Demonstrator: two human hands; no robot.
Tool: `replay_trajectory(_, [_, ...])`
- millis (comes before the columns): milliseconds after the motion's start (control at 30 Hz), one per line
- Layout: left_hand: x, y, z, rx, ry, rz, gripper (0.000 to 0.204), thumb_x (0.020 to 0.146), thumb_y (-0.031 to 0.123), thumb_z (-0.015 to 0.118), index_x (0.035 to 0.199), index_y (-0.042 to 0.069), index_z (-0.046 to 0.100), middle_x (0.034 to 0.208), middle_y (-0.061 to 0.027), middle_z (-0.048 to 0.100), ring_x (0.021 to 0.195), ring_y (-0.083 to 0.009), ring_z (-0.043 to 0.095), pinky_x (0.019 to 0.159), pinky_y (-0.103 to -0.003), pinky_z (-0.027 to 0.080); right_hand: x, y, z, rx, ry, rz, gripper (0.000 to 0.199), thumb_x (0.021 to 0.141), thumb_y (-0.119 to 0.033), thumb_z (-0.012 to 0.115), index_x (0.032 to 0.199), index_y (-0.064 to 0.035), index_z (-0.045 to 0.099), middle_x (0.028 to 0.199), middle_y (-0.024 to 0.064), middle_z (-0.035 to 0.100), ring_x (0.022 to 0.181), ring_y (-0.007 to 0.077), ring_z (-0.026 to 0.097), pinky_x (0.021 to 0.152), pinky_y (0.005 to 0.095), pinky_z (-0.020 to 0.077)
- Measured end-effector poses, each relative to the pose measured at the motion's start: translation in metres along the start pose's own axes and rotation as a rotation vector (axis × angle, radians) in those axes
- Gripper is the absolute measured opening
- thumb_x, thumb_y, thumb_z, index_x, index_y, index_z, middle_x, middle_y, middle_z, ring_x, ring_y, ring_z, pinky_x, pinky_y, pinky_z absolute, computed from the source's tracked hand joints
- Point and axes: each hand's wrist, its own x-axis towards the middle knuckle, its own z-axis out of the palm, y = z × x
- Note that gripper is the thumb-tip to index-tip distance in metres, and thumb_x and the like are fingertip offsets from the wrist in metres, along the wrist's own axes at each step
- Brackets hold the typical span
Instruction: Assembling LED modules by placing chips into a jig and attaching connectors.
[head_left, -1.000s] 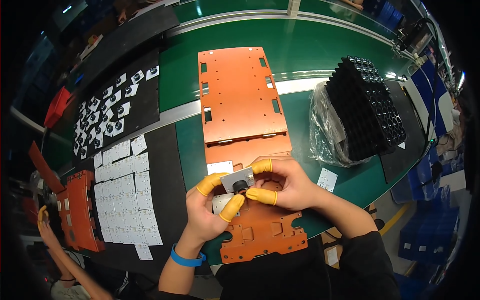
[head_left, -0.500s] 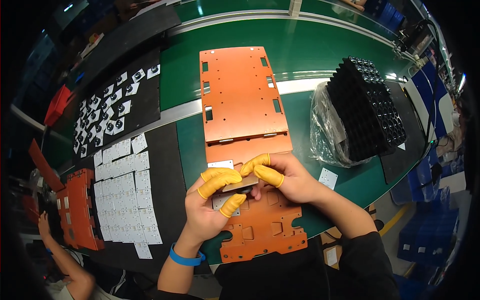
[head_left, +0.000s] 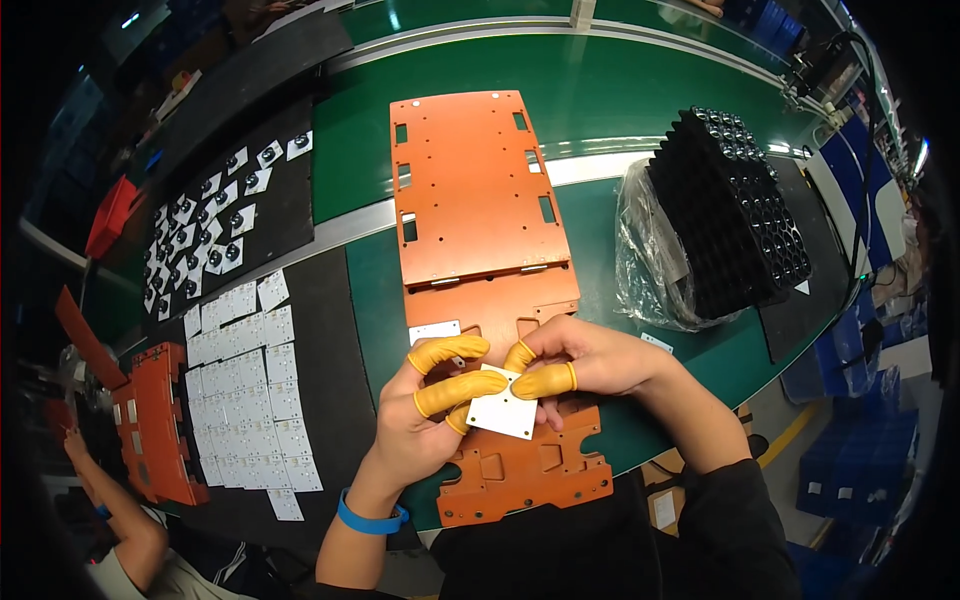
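Note:
Between my hands is a small square white circuit board (head_left: 503,413) with holes, its flat face turned up. My left hand (head_left: 420,420), in yellow finger cots, is closed on its left edge. From the other side my right hand (head_left: 580,368), also in yellow finger cots, pinches its upper edge with thumb and finger. The underside of the board is hidden. Beneath my hands lies an orange fixture plate (head_left: 525,485) with cutouts. Its hinged orange lid (head_left: 482,190) is folded away from me. Another white board (head_left: 434,330) sits on the plate beyond my left hand.
Rows of white boards (head_left: 245,400) lie on a black mat at left. Farther off are boards with black lenses (head_left: 215,225). A stack of black trays (head_left: 715,215) with clear plastic stands right. At far left a co-worker's arm (head_left: 110,505) is beside another orange fixture (head_left: 155,420).
The board has been tilted from edge-on to flat face up, hiding the black round part beneath it. My right hand has shifted slightly, and the co-worker's arm has moved left.

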Motion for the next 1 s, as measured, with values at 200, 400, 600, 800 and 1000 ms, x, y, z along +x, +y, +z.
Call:
replay_trajectory(200, [0.005,0.003,-0.001,0.123,0.214,-0.010,0.024,0.076,-0.006,0.069,0.100,-0.001,0.068,0.101,-0.0128,0.065,0.092,-0.0245,0.062,0.078,-0.031,0.050,-0.010,-0.012,-0.008,-0.108,0.216,-0.113,0.017,0.089,-0.013,0.066,0.096,0.0026,0.061,0.068,0.0050,0.061,0.052,0.0078,0.054,0.048,0.0213,0.0430])
replay_trajectory(400, [0.000,-0.006,-0.006,0.139,0.301,-0.056,0.021,0.079,-0.006,0.066,0.100,-0.002,0.066,0.100,-0.0130,0.065,0.089,-0.0217,0.060,0.074,-0.030,0.049,-0.008,-0.007,-0.025,-0.179,0.462,-0.228,0.014,0.090,-0.012,0.064,0.089,-0.0002,0.058,0.066,0.0005,0.056,0.050,0.0042,0.046,0.044,0.0205,0.0354])
replay_trajectory(600, [0.005,0.000,-0.002,0.174,0.066,0.044,0.031,0.077,0.014,0.077,0.102,-0.003,0.067,0.096,-0.0124,0.065,0.093,-0.0293,0.059,0.077,-0.035,0.050,0.003,0.009,-0.002,-0.234,0.375,-0.363,0.014,0.089,-0.010,0.068,0.094,0.0018,0.062,0.077,-0.0017,0.058,0.070,0.0005,0.052,0.058,0.0152,0.0441])
replay_trajectory(800, [0.005,0.003,-0.001,0.195,0.078,0.027,0.021,0.077,0.010,0.076,0.090,-0.003,0.069,0.086,-0.0099,0.066,0.090,-0.0280,0.059,0.072,-0.035,0.050,0.001,0.001,0.010,-0.390,0.349,-0.283,0.016,0.083,-0.007,0.069,0.094,0.0035,0.063,0.073,-0.0006,0.056,0.063,0.0021,0.049,0.054,0.0179,0.0421])
replay_trajectory(1000, [0.005,0.005,-0.003,0.170,0.100,-0.030,0.016,0.077,0.007,0.075,0.088,-0.003,0.068,0.084,-0.0100,0.066,0.088,-0.0272,0.060,0.067,-0.034,0.050,0.002,0.000,0.010,-0.478,0.312,-0.302,0.016,0.084,-0.009,0.069,0.093,0.0028,0.063,0.071,-0.0009,0.056,0.061,0.0030,0.049,0.054,0.0182,0.0420])
